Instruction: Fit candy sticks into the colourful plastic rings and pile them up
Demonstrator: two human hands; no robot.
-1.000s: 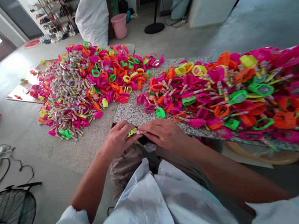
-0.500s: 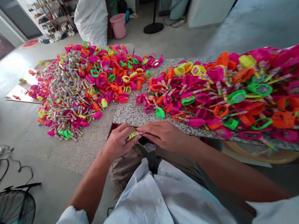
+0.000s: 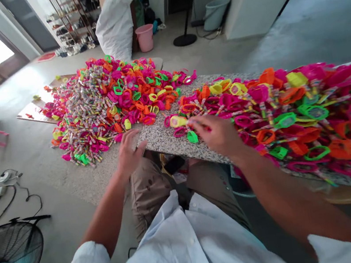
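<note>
The right hand (image 3: 218, 135) is reaching out over the granite table (image 3: 159, 138), fingers curled forward, and it is pinching a yellow toy watch (image 3: 178, 121) at its fingertips, though motion blur is softening the grip, so the hold looks like a thumb-and-finger pinch rather than a full clasp. The yellow toy watch is sitting just past the fingertips, to the left of the hand and out toward the far side, hovering at the near edge of the heap on the table (image 3: 292, 107), a spread of pink, orange, green and yellow bands running off to the right. A small green piece (image 3: 192, 136) is lying on the bare stone just beside the right hand's knuckles, touching nothing the hand is holding. The left hand (image 3: 129, 152) is hanging open, fingers spread and relaxed, gripping nothing, hovering at the table's left corner near the person's knee. Beyond it, a second heap on the floor (image 3: 103, 103) is spilling across a board, well apart from both hands. A dark phone (image 3: 174, 164) is resting on the person's lap below the table edge. A floor fan (image 3: 9, 262) is standing at lower left, and a pink bucket (image 3: 145, 37) is sitting by a white sack (image 3: 116, 18) in the background.
</note>
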